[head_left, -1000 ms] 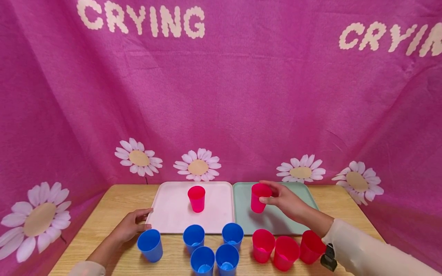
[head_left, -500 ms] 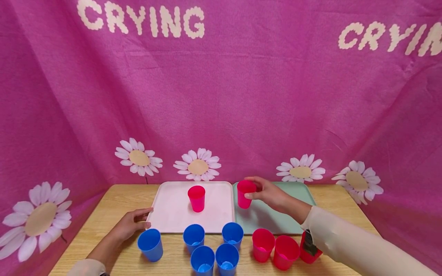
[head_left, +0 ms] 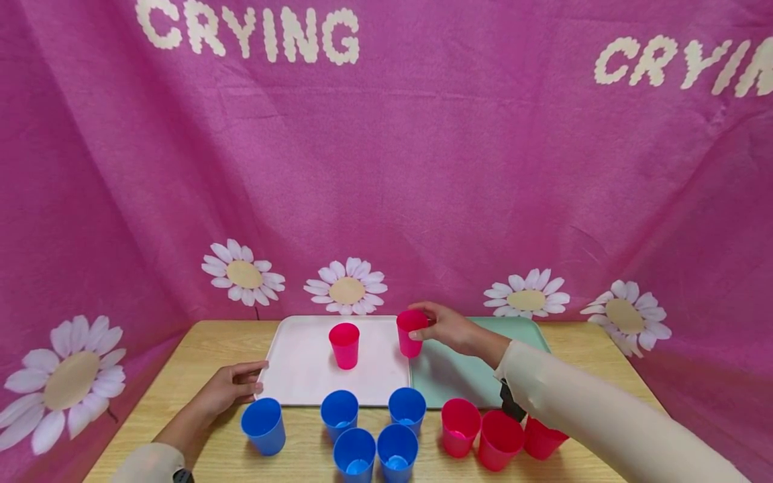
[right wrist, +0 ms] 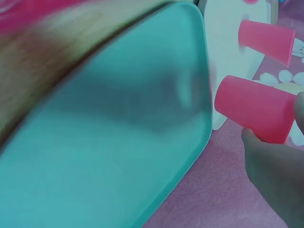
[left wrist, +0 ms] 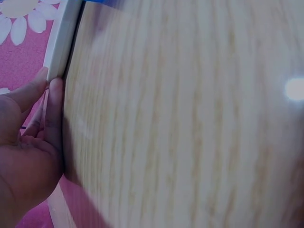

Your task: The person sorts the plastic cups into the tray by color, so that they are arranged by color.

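In the head view, my right hand (head_left: 449,329) grips a red cup (head_left: 411,339) between thumb and fingers, upright above the seam of the two trays. The right wrist view shows this cup (right wrist: 254,108) with a fingertip at its side. Another red cup (head_left: 345,347) stands on the white tray (head_left: 296,376). My left hand (head_left: 226,389) holds the left edge of the white tray, thumb and forefinger at the rim. The left wrist view has the fingertips close together on that tray edge (left wrist: 61,47). The green tray (head_left: 459,382) lies under my right forearm.
Near the front of the wooden table (head_left: 308,429) stand several blue cups (head_left: 339,412), one (head_left: 263,426) just below my left hand. Several red cups (head_left: 461,429) stand at front right, one partly behind my right sleeve. A pink daisy-printed cloth (head_left: 410,188) hangs behind and beside the table.
My right hand has carried the red cup leftward from over the green tray to the seam beside the white tray. The left hand has stayed at the tray's edge.
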Available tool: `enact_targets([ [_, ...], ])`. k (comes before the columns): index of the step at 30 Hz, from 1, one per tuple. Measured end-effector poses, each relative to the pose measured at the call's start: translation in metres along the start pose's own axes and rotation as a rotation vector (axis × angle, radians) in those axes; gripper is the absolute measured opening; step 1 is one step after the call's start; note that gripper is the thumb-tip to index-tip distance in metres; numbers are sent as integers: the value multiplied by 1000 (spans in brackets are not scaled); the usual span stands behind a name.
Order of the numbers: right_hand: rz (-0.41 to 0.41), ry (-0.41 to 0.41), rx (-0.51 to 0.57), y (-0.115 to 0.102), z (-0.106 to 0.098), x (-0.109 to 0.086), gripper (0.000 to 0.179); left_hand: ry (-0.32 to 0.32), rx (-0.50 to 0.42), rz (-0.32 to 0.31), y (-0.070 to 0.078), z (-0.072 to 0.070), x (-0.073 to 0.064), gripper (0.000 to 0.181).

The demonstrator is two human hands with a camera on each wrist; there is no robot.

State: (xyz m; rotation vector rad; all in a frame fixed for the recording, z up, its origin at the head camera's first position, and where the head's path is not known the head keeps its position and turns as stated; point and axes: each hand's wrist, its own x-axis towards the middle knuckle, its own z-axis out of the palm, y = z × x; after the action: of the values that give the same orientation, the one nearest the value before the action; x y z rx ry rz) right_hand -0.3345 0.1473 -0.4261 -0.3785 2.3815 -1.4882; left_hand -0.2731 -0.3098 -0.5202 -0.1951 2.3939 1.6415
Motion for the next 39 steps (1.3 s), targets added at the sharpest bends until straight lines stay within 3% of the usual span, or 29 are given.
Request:
enact_targets([
  [11, 79, 29, 33, -2, 17, 26, 68, -41, -49, 52, -5, -2, 0, 56],
  [18, 49, 26, 119, 3, 25, 39, 66, -73, -75, 82, -4, -4, -3, 53],
  [25, 73, 53, 114, 3, 32, 48, 68, -90, -87, 104, -5, -5, -4, 54],
  [39, 97, 53, 123, 3, 32, 50, 70, -102, -84, 112, -7, -5, -2, 59],
])
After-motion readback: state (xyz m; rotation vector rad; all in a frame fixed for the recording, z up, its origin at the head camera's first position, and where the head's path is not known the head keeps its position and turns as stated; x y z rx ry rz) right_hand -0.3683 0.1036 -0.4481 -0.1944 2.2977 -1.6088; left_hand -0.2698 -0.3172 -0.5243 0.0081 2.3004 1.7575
